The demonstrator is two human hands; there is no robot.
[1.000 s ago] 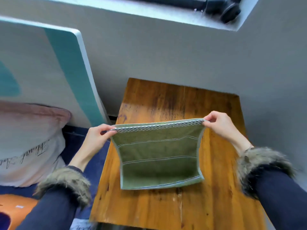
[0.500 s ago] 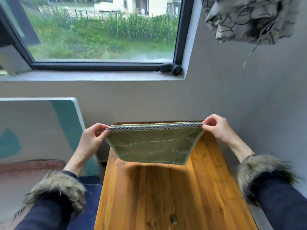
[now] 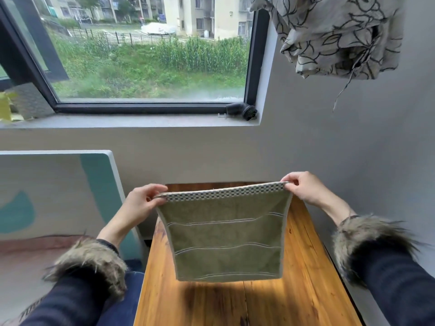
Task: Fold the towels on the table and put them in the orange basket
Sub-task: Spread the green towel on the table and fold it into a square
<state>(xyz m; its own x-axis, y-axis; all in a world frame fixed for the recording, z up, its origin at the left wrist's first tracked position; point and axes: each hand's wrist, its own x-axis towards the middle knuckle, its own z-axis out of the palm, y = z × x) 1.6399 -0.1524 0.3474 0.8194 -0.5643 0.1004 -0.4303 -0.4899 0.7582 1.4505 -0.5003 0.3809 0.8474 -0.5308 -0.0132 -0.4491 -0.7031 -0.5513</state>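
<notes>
A green towel (image 3: 224, 236) with a checked top band hangs in the air above the wooden table (image 3: 303, 290), folded over and stretched flat between both hands. My left hand (image 3: 141, 205) pinches its upper left corner. My right hand (image 3: 303, 188) pinches its upper right corner. The towel's lower edge hangs free above the tabletop and touches nothing. The orange basket is out of view.
A grey wall stands right behind and to the right of the table. A white and teal board (image 3: 70, 191) leans at the left. A patterned cloth (image 3: 334, 34) hangs at the upper right. A window (image 3: 146, 50) with a sill is ahead.
Both hands lifted the towel off the table and now hold it hanging upright. The view tilted up from the tabletop to the window.
</notes>
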